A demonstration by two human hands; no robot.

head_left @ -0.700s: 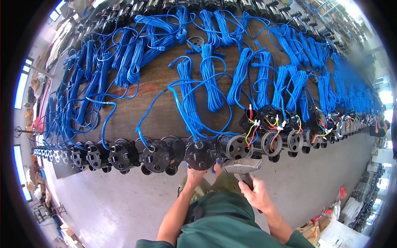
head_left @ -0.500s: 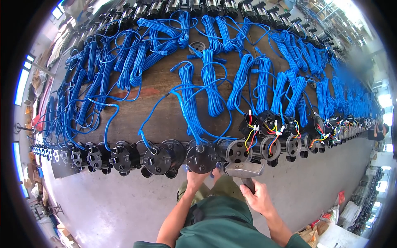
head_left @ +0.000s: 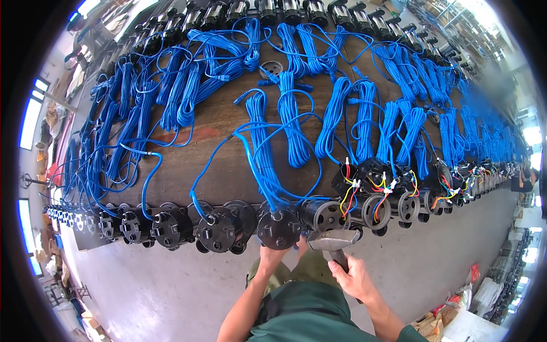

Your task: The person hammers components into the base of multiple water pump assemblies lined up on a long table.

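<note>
My right hand [head_left: 354,279] is closed round the handle of a hammer [head_left: 334,239], its grey metal head held level just in front of the bench edge. Beside it, my left hand [head_left: 272,257] reaches up under a round black motor cap [head_left: 278,229] at the bench edge; its fingers are hidden behind the cap. A blue cable bundle [head_left: 259,142] runs from the top of that cap onto the bench. Right of the cap lies an open motor housing [head_left: 329,215] with a round holed end plate, close to the hammer head.
The dark workbench [head_left: 222,162] carries many coiled blue cables [head_left: 293,125]. Capped motors [head_left: 172,226] line its near edge to the left, and open housings with coloured wires [head_left: 382,182] stand to the right. More motors [head_left: 268,11] line the far edge. Another person [head_left: 527,178] is at the far right.
The bench and motors sit slightly lower in the picture. The hammer head has shifted a little left and down relative to the motors; my left hand stays under the same cap.
</note>
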